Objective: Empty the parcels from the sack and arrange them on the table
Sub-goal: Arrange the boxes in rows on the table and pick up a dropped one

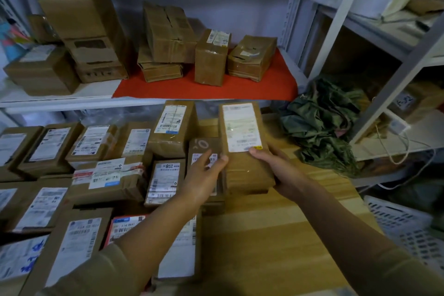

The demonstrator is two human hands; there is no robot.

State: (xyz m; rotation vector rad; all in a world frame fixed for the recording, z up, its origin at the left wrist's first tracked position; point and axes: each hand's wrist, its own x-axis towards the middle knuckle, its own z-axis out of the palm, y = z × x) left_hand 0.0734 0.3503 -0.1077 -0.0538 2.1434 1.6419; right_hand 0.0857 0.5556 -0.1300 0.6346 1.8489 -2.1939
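Note:
I hold a long brown parcel (245, 151) with a white label between both hands, just above the wooden table (276, 235). My left hand (204, 175) grips its left edge and my right hand (278, 168) holds its near right corner. Several labelled brown parcels (108, 175) lie in rows over the left half of the table. The green sack (322, 122) lies crumpled and slack at the table's far right corner. To the left of the held parcel sits a dark parcel (204, 149), partly hidden by my left hand.
A white shelf (60, 100) with a red sheet (216, 89) behind the table carries several taped boxes. A grey metal rack (384, 79) stands at the right with cables hanging. A white plastic crate (408, 230) sits low at the right.

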